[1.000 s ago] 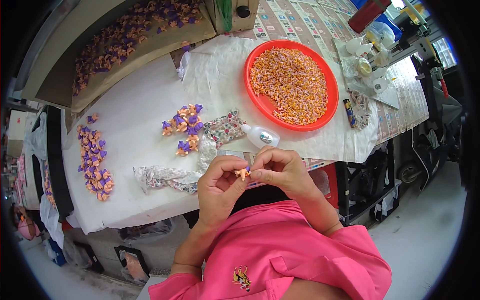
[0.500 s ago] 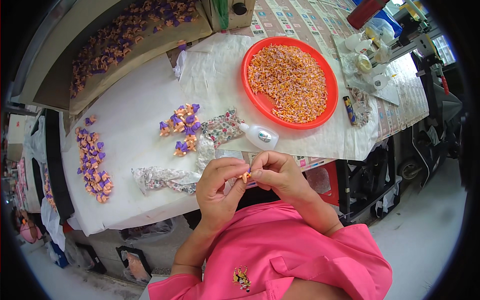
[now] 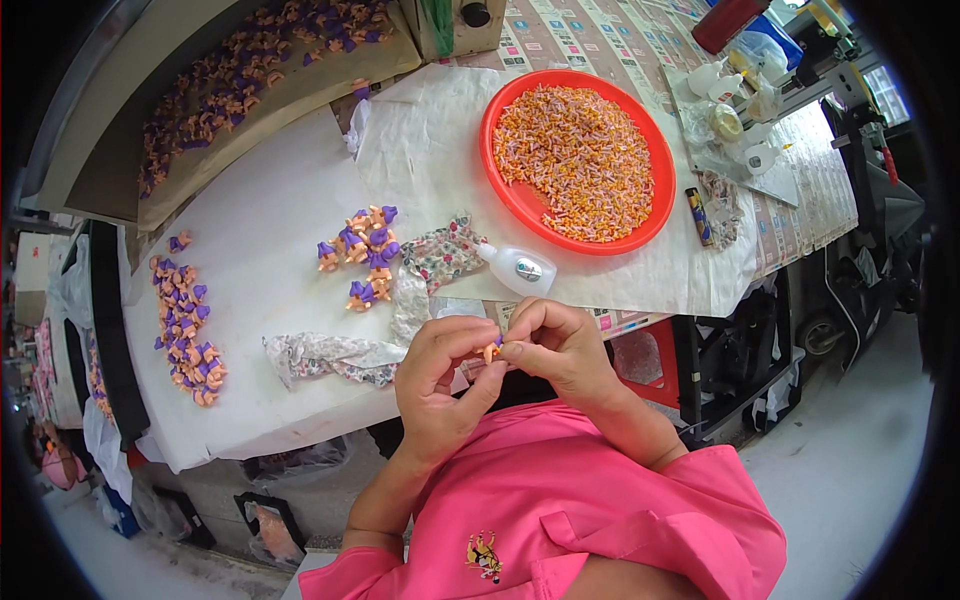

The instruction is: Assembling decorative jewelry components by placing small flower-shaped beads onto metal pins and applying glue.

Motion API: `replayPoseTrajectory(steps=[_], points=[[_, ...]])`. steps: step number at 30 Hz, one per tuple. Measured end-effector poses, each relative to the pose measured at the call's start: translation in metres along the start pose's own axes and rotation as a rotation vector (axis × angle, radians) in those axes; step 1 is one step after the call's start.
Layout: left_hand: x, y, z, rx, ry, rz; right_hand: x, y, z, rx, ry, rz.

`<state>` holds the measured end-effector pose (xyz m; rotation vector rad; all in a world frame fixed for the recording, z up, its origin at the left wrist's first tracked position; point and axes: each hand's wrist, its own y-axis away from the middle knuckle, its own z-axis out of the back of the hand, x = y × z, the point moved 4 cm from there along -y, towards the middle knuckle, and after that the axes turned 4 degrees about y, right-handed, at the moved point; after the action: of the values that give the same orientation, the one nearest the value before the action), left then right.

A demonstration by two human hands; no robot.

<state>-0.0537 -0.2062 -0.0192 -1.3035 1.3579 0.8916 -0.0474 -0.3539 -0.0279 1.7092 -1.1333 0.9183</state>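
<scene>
Close together at the table's front edge, both my hands pinch one small purple-and-peach figurine part [image 3: 491,352]. The fingertips of my left hand [image 3: 440,372] grip its left side. My right hand [image 3: 552,345] presses thumb and forefinger on its right side; fingers cover most of the piece. Just beyond my hands a white squeeze bottle [image 3: 522,270] lies on its side, nozzle to the left. Beside it is a crumpled floral cloth [image 3: 443,255], and a second cloth strip [image 3: 330,358] stretches left of my left hand.
A red round tray [image 3: 663,200] full of tiny orange and pale pieces stands beyond the bottle. Purple-and-peach parts lie in a small cluster [image 3: 368,245] and a longer pile [image 3: 184,320] to the left. More fill a bin [image 3: 240,90] at back left. Small bottles [image 3: 725,88] stand far right.
My hands stay almost in the same place, with only slight finger shifts around the figurine part. The left thumb sits a little farther right. The things on the table lie unchanged.
</scene>
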Motion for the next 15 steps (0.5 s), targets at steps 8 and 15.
replayPoseTrajectory(steps=[8,15], points=[[0.003,0.004,0.001,0.031,-0.075,-0.066,0.0,0.004,0.003,0.083,0.038,0.04],[0.001,0.004,-0.003,0.046,-0.088,-0.073,-0.011,0.007,0.007,0.09,-0.146,-0.074]])
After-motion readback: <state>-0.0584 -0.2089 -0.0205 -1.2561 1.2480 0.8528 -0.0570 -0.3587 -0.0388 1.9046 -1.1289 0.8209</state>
